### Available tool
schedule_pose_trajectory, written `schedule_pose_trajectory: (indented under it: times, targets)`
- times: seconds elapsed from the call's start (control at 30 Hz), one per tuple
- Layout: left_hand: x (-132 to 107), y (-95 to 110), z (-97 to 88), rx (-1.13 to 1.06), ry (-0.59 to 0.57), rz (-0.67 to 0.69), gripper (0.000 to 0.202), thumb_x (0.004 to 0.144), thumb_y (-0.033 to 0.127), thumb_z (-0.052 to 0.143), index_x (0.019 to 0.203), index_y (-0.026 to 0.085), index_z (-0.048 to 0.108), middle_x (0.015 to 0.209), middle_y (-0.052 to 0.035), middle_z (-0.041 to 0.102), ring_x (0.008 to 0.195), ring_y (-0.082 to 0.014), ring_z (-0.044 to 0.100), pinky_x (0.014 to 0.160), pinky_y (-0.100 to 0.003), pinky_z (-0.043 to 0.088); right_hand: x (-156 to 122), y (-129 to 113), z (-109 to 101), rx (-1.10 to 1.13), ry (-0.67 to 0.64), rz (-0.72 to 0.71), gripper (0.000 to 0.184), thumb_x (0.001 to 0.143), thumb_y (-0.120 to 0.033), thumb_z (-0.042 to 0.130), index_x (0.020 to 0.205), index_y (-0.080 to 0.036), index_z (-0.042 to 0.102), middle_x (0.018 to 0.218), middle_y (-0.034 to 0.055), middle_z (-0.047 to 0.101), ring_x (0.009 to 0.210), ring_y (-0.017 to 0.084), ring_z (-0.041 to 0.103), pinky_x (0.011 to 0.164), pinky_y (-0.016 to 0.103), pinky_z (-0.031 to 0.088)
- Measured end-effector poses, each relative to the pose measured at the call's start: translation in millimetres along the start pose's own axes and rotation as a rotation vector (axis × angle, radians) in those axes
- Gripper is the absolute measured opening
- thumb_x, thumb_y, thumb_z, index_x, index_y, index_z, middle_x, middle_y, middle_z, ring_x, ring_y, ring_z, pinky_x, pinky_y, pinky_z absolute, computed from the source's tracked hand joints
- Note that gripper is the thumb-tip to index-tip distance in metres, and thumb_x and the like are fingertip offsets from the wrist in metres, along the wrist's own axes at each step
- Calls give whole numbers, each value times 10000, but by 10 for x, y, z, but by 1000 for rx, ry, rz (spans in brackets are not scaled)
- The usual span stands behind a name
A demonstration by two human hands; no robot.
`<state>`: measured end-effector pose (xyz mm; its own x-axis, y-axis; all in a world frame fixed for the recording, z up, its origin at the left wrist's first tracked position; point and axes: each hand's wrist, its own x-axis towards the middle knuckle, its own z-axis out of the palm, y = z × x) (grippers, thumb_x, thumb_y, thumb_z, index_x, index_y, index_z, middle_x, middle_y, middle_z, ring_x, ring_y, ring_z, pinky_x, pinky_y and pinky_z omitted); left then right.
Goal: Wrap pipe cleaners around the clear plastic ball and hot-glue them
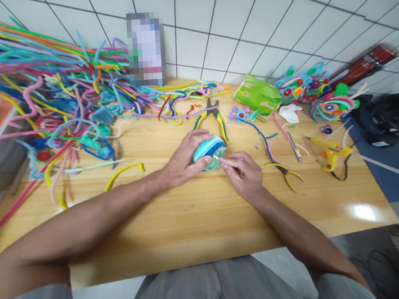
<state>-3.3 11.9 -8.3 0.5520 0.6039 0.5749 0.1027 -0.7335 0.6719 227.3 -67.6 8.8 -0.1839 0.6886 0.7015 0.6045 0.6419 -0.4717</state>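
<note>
My left hand is wrapped around a coiled pipe-cleaner disc in blue, white and green bands, holding it just above the wooden table. My right hand is closed in a pinch at the disc's right edge, gripping a thin whitish end of pipe cleaner. Yellow-handled pliers lie just beyond the disc.
A big tangle of coloured pipe cleaners covers the table's left. A loose yellow one lies near my left forearm. At the right are a yellow glue gun, a green packet, finished coiled pieces and another pair of pliers.
</note>
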Motion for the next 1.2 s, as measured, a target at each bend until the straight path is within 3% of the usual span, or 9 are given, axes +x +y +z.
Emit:
schedule_pose_trajectory:
  times: [0.93, 1.2]
  targets:
    - [-3, -12, 19, -4, 7, -4, 497, 1126, 457, 553, 1572, 246, 491, 1548, -182, 558, 1514, -320, 520, 1260, -581, 472, 31, -47, 33, -7, 10, 15, 244, 1036, -162, 694, 1214, -290, 801, 963, 39, 789, 836, 177, 732, 711, 318, 593]
    - [-8, -31, 41, -20, 26, 11, 498, 1125, 451, 560, 1574, 247, 494, 1544, -181, 555, 1504, -320, 526, 1258, -566, 473, 27, -54, 23, -23, 13, -31, 315, 1002, -75, 712, 1233, -273, 794, 980, 36, 771, 864, 162, 743, 731, 288, 608]
